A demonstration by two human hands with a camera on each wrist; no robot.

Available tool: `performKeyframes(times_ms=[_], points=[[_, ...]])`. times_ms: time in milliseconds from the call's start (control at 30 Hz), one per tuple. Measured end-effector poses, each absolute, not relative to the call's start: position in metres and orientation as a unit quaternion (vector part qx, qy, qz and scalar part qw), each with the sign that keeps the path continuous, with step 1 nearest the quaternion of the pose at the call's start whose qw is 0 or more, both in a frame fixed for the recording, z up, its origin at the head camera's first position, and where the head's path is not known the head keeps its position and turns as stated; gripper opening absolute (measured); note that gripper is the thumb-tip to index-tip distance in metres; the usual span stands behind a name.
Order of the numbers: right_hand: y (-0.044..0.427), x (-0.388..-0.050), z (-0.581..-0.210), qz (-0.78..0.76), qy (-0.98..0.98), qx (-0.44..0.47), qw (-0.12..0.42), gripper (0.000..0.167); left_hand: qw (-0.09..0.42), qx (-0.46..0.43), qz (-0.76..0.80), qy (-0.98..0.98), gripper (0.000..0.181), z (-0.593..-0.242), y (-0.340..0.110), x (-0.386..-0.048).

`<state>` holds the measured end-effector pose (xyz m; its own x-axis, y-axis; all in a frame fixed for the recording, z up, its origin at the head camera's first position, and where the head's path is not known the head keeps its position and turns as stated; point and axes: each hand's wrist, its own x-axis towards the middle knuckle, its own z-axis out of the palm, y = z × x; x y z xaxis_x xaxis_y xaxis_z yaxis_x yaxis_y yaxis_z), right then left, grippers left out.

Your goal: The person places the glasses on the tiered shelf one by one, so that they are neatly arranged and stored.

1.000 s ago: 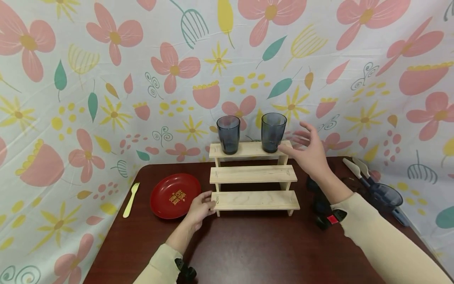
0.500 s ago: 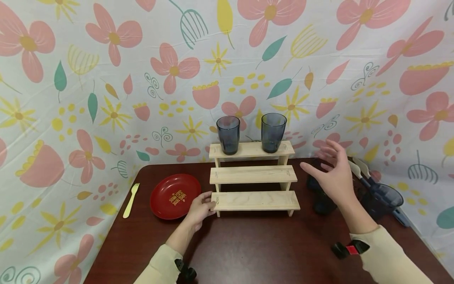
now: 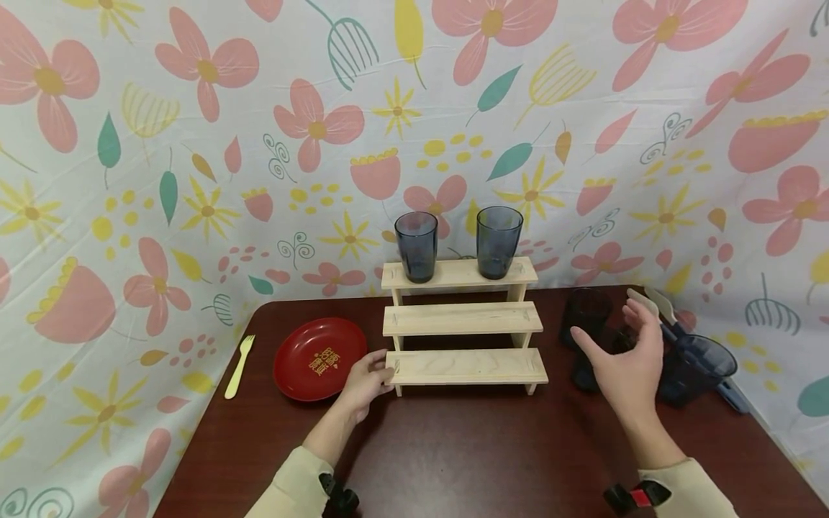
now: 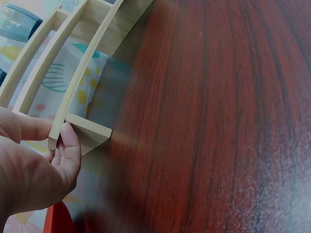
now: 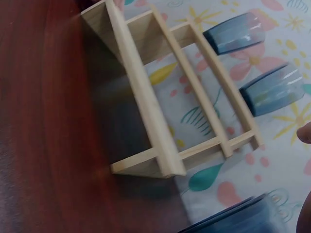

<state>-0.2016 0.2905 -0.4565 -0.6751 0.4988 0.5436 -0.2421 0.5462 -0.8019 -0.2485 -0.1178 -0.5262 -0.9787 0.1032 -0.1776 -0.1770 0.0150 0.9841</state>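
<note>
A three-tier wooden stand (image 3: pixel 468 367) stands mid-table. Two blue tinted glasses sit upright on its top tier, a left glass (image 3: pixel 417 252) and a right glass (image 3: pixel 499 244). My left hand (image 3: pixel 364 385) pinches the left end of the bottom board; in the left wrist view, the thumb and fingers (image 4: pixel 71 148) lie on either side of the board (image 4: pixel 80 77). To the right of the stand, my right hand (image 3: pixel 624 370) is spread and holds nothing. It is nearest to dark glasses (image 3: pixel 583 313), which it partly hides. In the right wrist view, a blue glass (image 5: pixel 243 216) shows at the bottom edge.
A red plate (image 3: pixel 285 374) with gold print lies left of the stand, beside a pale yellow fork (image 3: pixel 239 367). At the right edge stands a blue tinted container (image 3: pixel 709 367) near white-ended utensils (image 3: pixel 660 306). A floral cloth (image 3: pixel 227 165) hangs behind the table.
My right hand has moved from beside the right glass on the top tier, rightward and down, to the dark glasses. The left hand stays on the bottom board.
</note>
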Motion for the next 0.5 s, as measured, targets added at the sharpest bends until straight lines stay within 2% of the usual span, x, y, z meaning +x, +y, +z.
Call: performKeyframes(times_ms=[267,500], points=[[0.294,-0.196,-0.480,0.468,-0.794,-0.137,0.363,0.090,0.106,-0.025,0.702,0.704,0.058,-0.527,-0.118,-0.249],[0.298,-0.195,-0.491,0.456,-0.798,-0.139,0.368,0.093,0.104,-0.025,0.703,0.703,0.058,-0.526,-0.117,-0.248]])
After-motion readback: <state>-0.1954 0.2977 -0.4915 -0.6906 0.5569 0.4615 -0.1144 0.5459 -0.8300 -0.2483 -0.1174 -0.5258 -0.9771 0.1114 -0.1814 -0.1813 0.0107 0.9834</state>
